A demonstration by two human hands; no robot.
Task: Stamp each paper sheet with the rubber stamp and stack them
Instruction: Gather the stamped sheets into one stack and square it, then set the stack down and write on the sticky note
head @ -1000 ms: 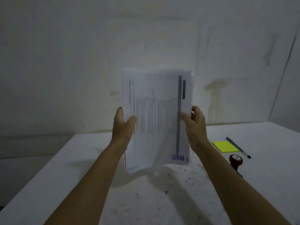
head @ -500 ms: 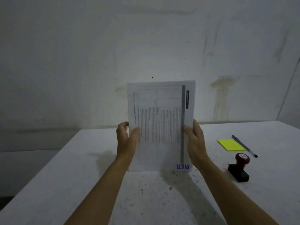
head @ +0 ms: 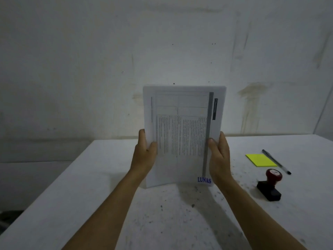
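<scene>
Both hands hold a stack of paper sheets point(head: 182, 134) upright, now squared and lowered since a second ago, its bottom edge seemingly touching the white table point(head: 72, 195). The left hand point(head: 144, 156) and right hand point(head: 219, 157) pinch its sides. The rubber stamp point(head: 270, 184) stands well right, beyond it a yellow sticky pad point(head: 260, 159) and a pen point(head: 275, 161).

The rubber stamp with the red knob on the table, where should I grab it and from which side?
Take the red-knobbed rubber stamp by its round red knob, coming from above with the right hand. It stands on its black rectangular base, handle tilted up toward the wall, nothing touching it, so the knob is free for a grip.
</scene>
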